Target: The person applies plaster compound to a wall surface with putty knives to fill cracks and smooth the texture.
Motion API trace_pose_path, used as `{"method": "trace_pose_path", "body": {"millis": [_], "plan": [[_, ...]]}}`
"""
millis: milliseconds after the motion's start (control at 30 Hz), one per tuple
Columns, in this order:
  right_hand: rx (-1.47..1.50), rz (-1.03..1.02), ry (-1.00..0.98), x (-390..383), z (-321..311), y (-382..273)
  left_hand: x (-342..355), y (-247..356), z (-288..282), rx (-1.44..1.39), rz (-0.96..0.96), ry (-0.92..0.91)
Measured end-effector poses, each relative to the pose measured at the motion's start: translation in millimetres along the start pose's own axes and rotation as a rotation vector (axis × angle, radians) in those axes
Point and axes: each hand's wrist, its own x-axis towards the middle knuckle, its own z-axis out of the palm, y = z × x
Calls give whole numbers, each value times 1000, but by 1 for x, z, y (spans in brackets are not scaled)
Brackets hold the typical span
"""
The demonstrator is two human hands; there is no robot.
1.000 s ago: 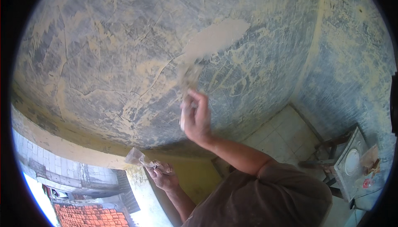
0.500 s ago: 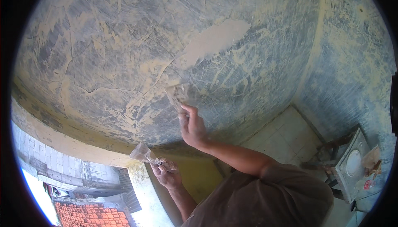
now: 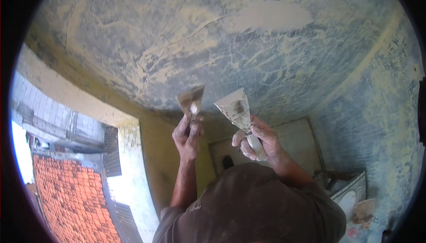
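My left hand (image 3: 187, 135) is closed around the handle of a putty knife (image 3: 190, 95), its brownish blade pointing up. To the right, my right hand (image 3: 266, 142) grips a second putty knife (image 3: 235, 110) by its pale handle. That blade is smeared with light filler and bears a dark spot; it tilts up and to the left. The two blades are close but apart, in front of a grey-blue patchy wall (image 3: 186, 61). Higher on the wall is a smooth beige patch of filler (image 3: 270, 17). Both hands are dusted with pale residue.
A pale ledge and post (image 3: 132, 154) border an opening at left, with orange roof tiles (image 3: 73, 198) beyond. At lower right, a light board with a white disc (image 3: 348, 201) stands near a crumpled brown piece (image 3: 364, 209). Tiles (image 3: 290, 141) show behind my right hand.
My right hand has come away from the wall, down and to the right, with its putty knife. My left hand has risen with its own. The view has shifted, too.
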Motion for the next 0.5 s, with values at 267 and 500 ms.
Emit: {"method": "trace_pose_path", "body": {"millis": [267,500], "plan": [[-157,245,245,-45,-17,0,-23,-20,34,-181,-117,-49],[-87,199,196,-43,-9,17,-50,-27,56,-275,16,-33]]}}
